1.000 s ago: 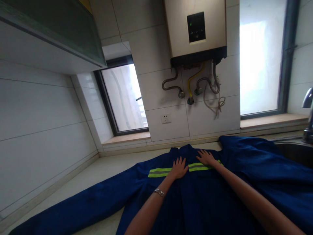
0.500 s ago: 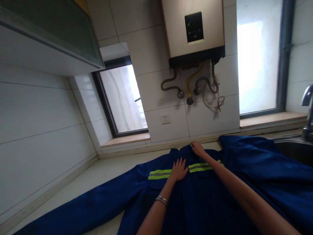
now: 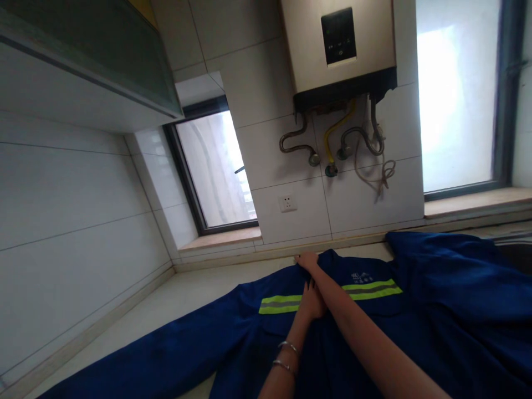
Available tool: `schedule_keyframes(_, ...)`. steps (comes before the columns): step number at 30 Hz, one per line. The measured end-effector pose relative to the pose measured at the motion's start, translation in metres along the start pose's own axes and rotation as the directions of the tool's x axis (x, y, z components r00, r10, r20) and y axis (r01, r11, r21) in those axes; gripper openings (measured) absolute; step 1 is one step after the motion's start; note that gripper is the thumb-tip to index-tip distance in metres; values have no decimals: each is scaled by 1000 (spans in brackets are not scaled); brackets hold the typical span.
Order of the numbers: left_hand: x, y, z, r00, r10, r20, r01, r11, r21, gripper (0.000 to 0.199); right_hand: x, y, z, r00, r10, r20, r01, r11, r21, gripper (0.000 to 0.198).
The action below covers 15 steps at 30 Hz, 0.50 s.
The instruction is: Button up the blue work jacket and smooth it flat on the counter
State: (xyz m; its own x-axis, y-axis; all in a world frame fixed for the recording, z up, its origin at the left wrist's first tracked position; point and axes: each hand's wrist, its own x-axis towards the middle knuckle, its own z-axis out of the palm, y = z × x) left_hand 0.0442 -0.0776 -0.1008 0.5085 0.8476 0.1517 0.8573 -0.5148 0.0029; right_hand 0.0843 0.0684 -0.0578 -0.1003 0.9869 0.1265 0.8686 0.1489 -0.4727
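Note:
A dark blue work jacket (image 3: pixel 266 338) lies spread on the counter, front up, with yellow-green reflective strips across the chest and a small white print at the right chest. At the left side of its collar, my right hand (image 3: pixel 306 260) is closed on the fabric edge, its forearm crossing over my left hand. My left hand (image 3: pixel 312 303) rests on the jacket's upper front beside the left reflective strip (image 3: pixel 279 304). Its fingers reach upward, apart, partly hidden behind my right wrist. Two silver bangles (image 3: pixel 286 354) circle my left wrist.
The pale counter (image 3: pixel 208 274) runs along a tiled wall with a socket (image 3: pixel 287 203). A water heater (image 3: pixel 341 50) with pipes hangs above. Windows stand on both sides, and a cabinet (image 3: pixel 91 61) juts out at upper left. A sink edge (image 3: pixel 515 237) shows at right.
My right hand has moved left along the collar, from its right side to its left side, uncovering the chest print. My left hand has shifted slightly and now lies partly under my right forearm.

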Motion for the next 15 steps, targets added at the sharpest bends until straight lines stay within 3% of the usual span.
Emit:
schedule_keyframes(5, -2, 0, -2, 1000, 15, -20, -14, 1000, 20, 61, 18, -7, 7, 999, -24, 27, 24, 1000, 6, 33)
schedule_keyframes(10, 3, 6, 0, 997, -82, 1, 82, 996, -30, 60, 21, 3, 8, 987, -158, 27, 158, 987, 5, 30)
schedule_keyframes(15, 6, 6, 1, 989, -145, -21, 143, 987, -78, 64, 23, 22, -27, 975, -215, -56, 211, 975, -63, 33)
